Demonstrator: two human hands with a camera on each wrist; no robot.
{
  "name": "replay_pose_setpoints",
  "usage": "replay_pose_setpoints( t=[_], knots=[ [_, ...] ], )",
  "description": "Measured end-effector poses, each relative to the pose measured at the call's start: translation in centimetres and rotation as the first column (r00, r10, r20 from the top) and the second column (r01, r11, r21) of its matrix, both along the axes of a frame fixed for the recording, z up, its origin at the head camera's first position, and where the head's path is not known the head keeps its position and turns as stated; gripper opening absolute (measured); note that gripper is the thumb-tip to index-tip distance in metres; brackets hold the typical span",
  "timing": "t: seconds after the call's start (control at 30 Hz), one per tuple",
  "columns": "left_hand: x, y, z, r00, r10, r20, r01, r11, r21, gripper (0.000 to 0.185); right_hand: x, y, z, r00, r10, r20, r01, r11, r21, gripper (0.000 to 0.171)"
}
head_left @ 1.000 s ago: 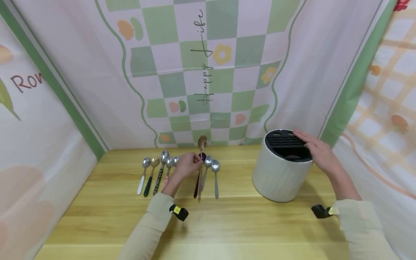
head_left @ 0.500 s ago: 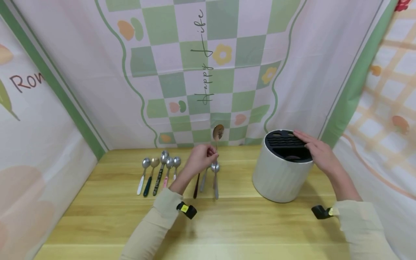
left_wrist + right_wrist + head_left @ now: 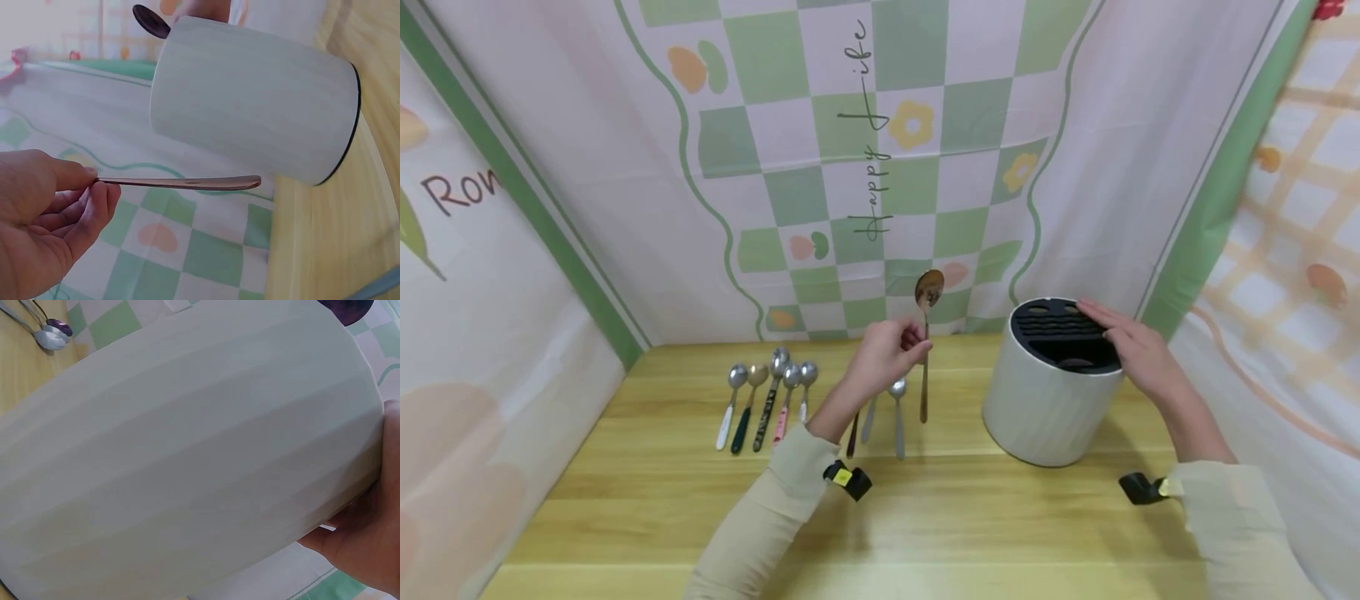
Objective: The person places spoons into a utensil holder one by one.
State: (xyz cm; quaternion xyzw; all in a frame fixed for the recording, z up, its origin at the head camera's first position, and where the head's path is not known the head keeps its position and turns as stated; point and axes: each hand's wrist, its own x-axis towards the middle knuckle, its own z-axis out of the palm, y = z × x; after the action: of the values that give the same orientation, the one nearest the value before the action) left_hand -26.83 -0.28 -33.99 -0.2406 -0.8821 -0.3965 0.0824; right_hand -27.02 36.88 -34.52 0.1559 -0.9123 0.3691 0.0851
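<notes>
My left hand [image 3: 887,354] pinches a copper-coloured spoon [image 3: 924,383] between thumb and fingers. The spoon is upright in the air, bowl up, left of a pale ribbed utensil holder [image 3: 1048,421] with a black slotted insert [image 3: 1048,321]. In the left wrist view, its handle [image 3: 181,183] extends beyond the fingertips. My right hand [image 3: 1138,350] rests on the holder's right rim with fingers stretched out. A dark spoon bowl [image 3: 151,22] shows at the holder's top in the left wrist view. Under the left hand lie a grey spoon [image 3: 898,421] and other partly hidden spoons.
Left on the wooden table [image 3: 647,500] lies a row of several spoons, among them a white-handled spoon [image 3: 727,417], a green-handled spoon [image 3: 743,421] and a pink-handled spoon [image 3: 784,412]. A checkered cloth [image 3: 842,167] hangs behind the table, with patterned cloths at both sides.
My left hand has lifted the copper-coloured spoon from the middle group and carried it up and right toward the holder. My right hand has stayed on the rim.
</notes>
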Motion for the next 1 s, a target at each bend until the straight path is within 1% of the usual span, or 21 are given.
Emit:
replay_pose_setpoints(
  t=[0.2, 0.33, 0.47, 0.7, 0.83, 1.0],
  knots=[
    [0.2, 1.0, 0.8, 0.999, -0.012, -0.048, 0.013, 1.0, 0.004, 0.013, 0.0, -0.1, 0.1, 1.0, -0.005, 0.009, 0.005, 1.0, 0.003, 0.05],
    [0.4, 1.5, 1.5, 0.996, -0.033, -0.085, 0.035, 0.999, 0.014, 0.013, -0.1, -0.1, 0.1, 1.0, -0.007, 0.01, 0.007, 1.0, 0.01, 0.05],
    [0.5, 2.1, 2.1, 0.993, -0.052, -0.105, 0.055, 0.998, 0.026, 0.013, -0.2, 0.0, 0.0, 1.0, -0.002, 0.002, 0.002, 1.0, 0.015, 0.05],
    [0.7, 3.1, 3.1, 0.988, -0.084, -0.132, 0.093, 0.994, 0.065, 0.01, -0.3, -0.1, 0.2, 1.0, -0.012, 0.017, 0.011, 1.0, 0.02, 0.05],
    [0.8, 3.6, 3.6, 0.983, -0.112, -0.146, 0.126, 0.988, 0.087, 0.011, -0.3, -0.1, 0.2, 1.0, -0.013, 0.006, 0.013, 0.999, 0.031, 0.049],
    [1.0, 4.4, 4.3, 0.979, -0.132, -0.157, 0.148, 0.984, 0.097, 0.011, -0.3, 0.0, 0.0, 1.0, -0.015, -0.019, 0.016, 0.999, 0.039, 0.049]
  ],
)
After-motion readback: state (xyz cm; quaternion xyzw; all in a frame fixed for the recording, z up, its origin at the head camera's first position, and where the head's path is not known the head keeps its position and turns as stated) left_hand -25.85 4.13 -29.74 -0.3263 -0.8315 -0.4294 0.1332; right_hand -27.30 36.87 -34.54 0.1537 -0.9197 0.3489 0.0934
